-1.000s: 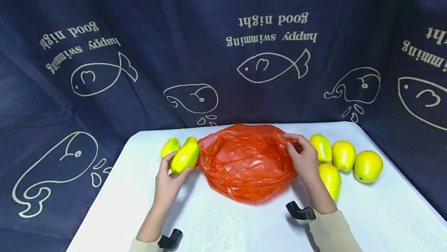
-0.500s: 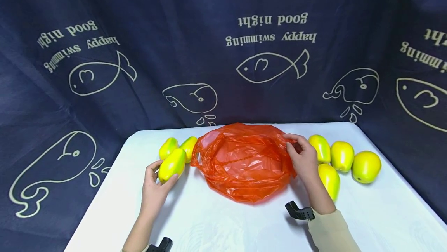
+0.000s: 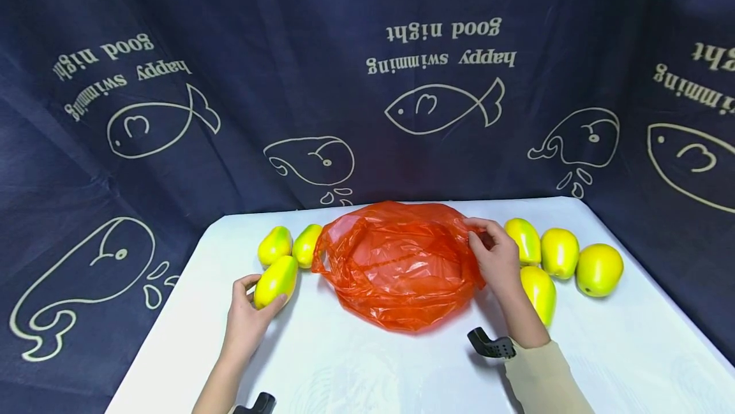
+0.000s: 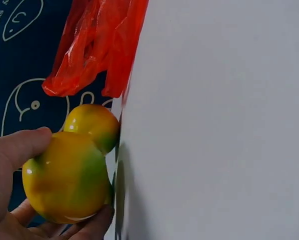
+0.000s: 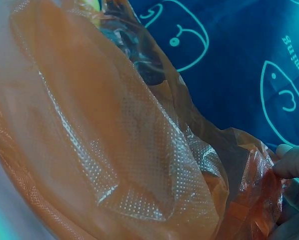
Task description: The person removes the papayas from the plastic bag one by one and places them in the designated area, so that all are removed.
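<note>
In the head view my left hand (image 3: pixel 245 318) grips a yellow-green mango (image 3: pixel 277 282) between thumb and fingers, left of a red plastic bag (image 3: pixel 402 267). Close behind it lie two more mangoes, one (image 3: pixel 275 245) at the far left and one (image 3: pixel 307 245) beside the bag's edge. The left wrist view shows the thumb over the held mango (image 4: pixel 69 177) and the fingers under it. On the other side, my right hand (image 3: pixel 498 259) pinches the rim of the bag, which spreads wide on the table. The right wrist view has thumb and fingers on the crumpled plastic (image 5: pixel 254 190).
Several yellow-green fruits lie right of the right hand, the nearest (image 3: pixel 538 293) partly behind that forearm and the outermost (image 3: pixel 600 270) towards the table's right edge. A dark blue curtain (image 3: pixel 321 82) with fish drawings hangs behind the white table (image 3: pixel 367 369).
My left hand has moved left and towards me with the mango, away from the bag, uncovering the mango beside it. The right hand keeps its hold on the bag.
</note>
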### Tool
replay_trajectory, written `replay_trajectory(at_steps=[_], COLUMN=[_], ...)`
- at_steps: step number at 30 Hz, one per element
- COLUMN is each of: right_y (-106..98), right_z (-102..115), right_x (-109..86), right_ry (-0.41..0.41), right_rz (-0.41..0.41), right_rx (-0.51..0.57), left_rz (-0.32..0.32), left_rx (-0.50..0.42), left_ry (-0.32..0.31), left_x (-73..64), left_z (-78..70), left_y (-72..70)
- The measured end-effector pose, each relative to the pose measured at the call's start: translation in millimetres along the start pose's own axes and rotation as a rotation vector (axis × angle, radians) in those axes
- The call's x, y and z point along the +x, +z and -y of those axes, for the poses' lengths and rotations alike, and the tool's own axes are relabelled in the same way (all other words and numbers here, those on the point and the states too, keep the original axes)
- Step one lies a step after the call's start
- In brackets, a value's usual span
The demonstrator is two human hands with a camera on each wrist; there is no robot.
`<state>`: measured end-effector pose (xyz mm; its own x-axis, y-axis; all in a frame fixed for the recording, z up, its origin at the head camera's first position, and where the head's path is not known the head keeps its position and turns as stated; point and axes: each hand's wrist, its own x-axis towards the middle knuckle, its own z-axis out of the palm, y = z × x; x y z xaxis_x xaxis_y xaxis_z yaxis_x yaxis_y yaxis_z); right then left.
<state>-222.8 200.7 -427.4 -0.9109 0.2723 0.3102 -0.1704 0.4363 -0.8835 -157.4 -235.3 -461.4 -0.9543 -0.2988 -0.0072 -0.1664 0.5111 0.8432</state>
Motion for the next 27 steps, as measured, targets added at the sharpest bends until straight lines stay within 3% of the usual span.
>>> replay_trajectory(at_steps=[8, 16, 27], right_y=[0.4, 0.3, 0.1], right_z=[-1.2, -1.7, -1.3], right_x=[-0.8, -1.6, -1.5], right_ry=[-0.018, -0.016, -0.012], right_rz=[-0.001, -0.005, -0.005], right_rx=[0.006, -0.008, -0.004], left_rz=[0.042, 0.038, 0.05], left_rx=[0.048, 0.023, 0.013], left_ry=[-0.015, -0.044, -0.017], left_x=[1.9, 2.4, 2.5], left_z=[5.1, 4.6, 6.5], left_y=[0.6, 1.3, 2.6])
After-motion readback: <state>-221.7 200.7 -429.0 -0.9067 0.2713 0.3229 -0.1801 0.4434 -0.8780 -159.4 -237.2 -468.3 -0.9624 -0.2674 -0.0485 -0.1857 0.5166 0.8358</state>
